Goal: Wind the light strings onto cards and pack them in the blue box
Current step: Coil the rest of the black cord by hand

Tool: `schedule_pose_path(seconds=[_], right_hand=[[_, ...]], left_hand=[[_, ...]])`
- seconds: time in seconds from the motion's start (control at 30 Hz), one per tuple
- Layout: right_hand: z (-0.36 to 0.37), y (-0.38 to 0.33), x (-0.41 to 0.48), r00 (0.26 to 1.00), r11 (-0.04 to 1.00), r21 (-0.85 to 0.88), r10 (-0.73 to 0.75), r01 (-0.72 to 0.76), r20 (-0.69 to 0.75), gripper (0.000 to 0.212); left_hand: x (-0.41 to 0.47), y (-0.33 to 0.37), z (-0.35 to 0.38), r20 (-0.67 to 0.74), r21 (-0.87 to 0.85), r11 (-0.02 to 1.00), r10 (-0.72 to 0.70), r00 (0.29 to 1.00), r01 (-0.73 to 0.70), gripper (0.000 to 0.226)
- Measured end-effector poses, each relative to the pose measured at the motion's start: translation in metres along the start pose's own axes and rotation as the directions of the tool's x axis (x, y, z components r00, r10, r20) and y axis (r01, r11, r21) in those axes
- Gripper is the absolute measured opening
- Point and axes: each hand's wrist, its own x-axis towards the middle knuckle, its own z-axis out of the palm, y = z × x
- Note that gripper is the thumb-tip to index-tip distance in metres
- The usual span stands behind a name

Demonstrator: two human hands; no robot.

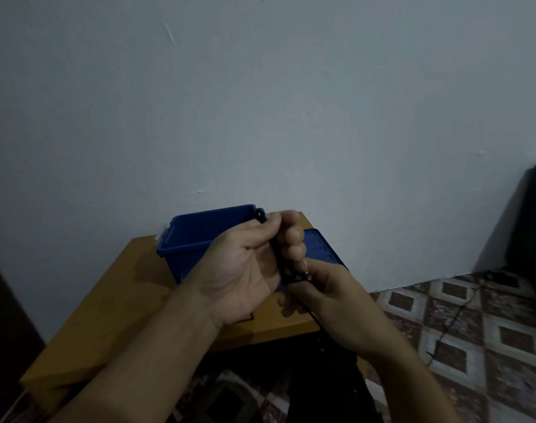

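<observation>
My left hand (251, 267) is held palm up above the table, its fingers curled round a dark wound bundle of light string (283, 264); a black loop sticks out at the top by the thumb. Just below and to the right, my right hand (324, 288) pinches the bundle's lower end, where a dark wire trails down toward my lap. The card itself is hidden under the winding and my fingers. Behind my hands stands the open blue box (196, 239), with its blue lid (324, 245) lying flat to the right.
The box and lid sit on a small wooden table (117, 303) against a pale wall. Patterned floor tiles (474, 328) lie to the right, crossed by a thin dark cable (449, 325). A black object (535, 230) stands at the far right.
</observation>
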Motion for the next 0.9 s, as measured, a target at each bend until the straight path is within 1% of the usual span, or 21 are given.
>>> schedule_pose_path(seconds=[0.13, 0.27, 0.33, 0.43, 0.63, 0.77, 0.9], right_hand=[[0.002, -0.002, -0.001, 0.998, 0.997, -0.074, 0.038, -0.034, 0.052, 0.025], [0.002, -0.003, -0.002, 0.996, 0.996, -0.077, 0.046, -0.040, 0.081, 0.022], [0.001, -0.003, -0.002, 0.995, 0.995, -0.089, 0.052, -0.045, 0.081, 0.021], [0.000, -0.004, -0.003, 0.995, 0.994, -0.096, 0.057, -0.049, 0.081, 0.020], [0.000, -0.007, -0.005, 0.993, 0.990, -0.123, 0.081, -0.071, 0.080, 0.020], [0.000, -0.010, -0.006, 0.993, 0.985, -0.159, 0.085, -0.071, 0.084, 0.022], [-0.002, -0.012, -0.006, 0.996, 0.983, -0.171, 0.072, -0.063, 0.048, 0.023]], left_hand=[[0.003, -0.001, 0.001, -0.084, 0.051, 0.996, 0.081, 0.993, -0.077, 0.020], [0.006, 0.000, 0.003, -0.143, 0.132, 0.984, 0.140, 0.980, -0.122, 0.021], [0.006, 0.002, 0.004, -0.162, 0.146, 0.981, 0.147, 0.976, -0.124, 0.021], [0.005, 0.005, 0.003, -0.184, 0.150, 0.981, 0.146, 0.972, -0.119, 0.028], [0.011, 0.002, -0.002, -0.265, 0.204, 0.960, 0.241, 0.934, -0.189, 0.037], [0.014, 0.001, -0.004, -0.316, 0.258, 0.941, 0.298, 0.901, -0.220, 0.035], [0.011, 0.001, -0.005, -0.346, 0.349, 0.917, 0.320, 0.882, -0.195, 0.026]])
